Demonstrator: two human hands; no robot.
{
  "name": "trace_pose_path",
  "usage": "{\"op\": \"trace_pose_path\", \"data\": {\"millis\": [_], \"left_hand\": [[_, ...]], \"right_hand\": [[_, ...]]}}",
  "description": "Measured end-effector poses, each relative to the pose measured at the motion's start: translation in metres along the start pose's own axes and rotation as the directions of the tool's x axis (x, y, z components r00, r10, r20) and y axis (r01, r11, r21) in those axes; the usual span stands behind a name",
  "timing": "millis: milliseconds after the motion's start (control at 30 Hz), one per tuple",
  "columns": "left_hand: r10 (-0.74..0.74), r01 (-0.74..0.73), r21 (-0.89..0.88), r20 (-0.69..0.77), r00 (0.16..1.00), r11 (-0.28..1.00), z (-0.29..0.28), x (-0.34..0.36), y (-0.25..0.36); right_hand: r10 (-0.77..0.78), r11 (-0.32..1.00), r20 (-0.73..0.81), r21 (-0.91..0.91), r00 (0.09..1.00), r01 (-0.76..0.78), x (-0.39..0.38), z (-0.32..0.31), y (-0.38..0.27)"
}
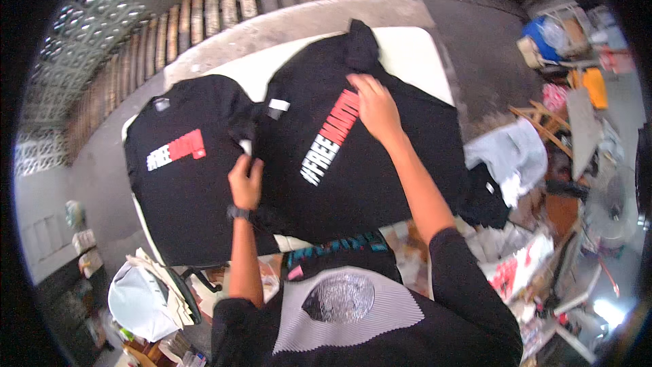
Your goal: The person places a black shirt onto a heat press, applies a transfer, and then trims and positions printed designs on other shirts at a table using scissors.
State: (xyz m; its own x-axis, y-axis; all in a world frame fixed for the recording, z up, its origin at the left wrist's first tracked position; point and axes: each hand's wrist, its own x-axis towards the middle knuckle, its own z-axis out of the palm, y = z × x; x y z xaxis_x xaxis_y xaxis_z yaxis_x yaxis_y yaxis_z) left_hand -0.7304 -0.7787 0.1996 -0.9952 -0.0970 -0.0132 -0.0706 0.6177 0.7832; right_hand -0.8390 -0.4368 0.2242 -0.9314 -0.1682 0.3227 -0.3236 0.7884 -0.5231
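Black T-shirt [360, 177], one, set at the centre of the view and laid aslant across a white table [418, 44]; its white-and-red print [319, 153] is turned upward, running from seven towards one o'clock, the cloth apparently spread so that the lettering lies flat and in sight. The right hand [375, 109] is laid over the print's upper end, towards one o'clock, fingers bent; by its placing the cloth is probably steadied there, though whether any fold is clamped cannot be told. The left hand [244, 183] is set at the shirt's nine o'clock margin, thumb and forefinger apart, no pinch being visible; it is seemingly so placed that this margin can be controlled. Second black T-shirt [183, 204], likewise printed, is laid face up at nine o'clock, both being accommodated side by side. Grey cloth [506, 153], rumpled, is found at three o'clock.
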Motion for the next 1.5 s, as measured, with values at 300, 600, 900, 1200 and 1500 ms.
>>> {"op": "trace_pose_path", "data": {"millis": [300,600,900,1200,1500], "left_hand": [[0.188,-0.180,0.067,-0.144,0.971,0.981,-0.028,-0.001,0.015],[0.783,-0.637,0.459,-0.426,0.454,0.619,-0.211,0.138,0.271],[0.754,-0.659,0.405,-0.131,0.644,0.634,-0.186,-0.078,0.176],[0.159,-0.198,0.089,0.328,0.931,0.976,-0.031,-0.200,0.022],[0.052,-0.046,0.491,0.001,0.999,0.870,0.096,-0.184,-0.038]], "right_hand": [[-0.022,0.867,0.686,-0.349,0.727,0.356,0.170,0.072,0.057],[-0.570,0.780,-0.404,-0.541,0.715,0.315,0.241,-0.366,-0.017],[-0.460,0.726,-0.190,-0.643,0.867,0.245,-0.075,-0.345,-0.075],[0.216,0.946,0.335,-0.303,0.917,-0.112,-0.262,-0.119,-0.031],[-0.100,0.979,0.328,-0.136,0.939,0.151,-0.197,0.108,-0.125]]}}
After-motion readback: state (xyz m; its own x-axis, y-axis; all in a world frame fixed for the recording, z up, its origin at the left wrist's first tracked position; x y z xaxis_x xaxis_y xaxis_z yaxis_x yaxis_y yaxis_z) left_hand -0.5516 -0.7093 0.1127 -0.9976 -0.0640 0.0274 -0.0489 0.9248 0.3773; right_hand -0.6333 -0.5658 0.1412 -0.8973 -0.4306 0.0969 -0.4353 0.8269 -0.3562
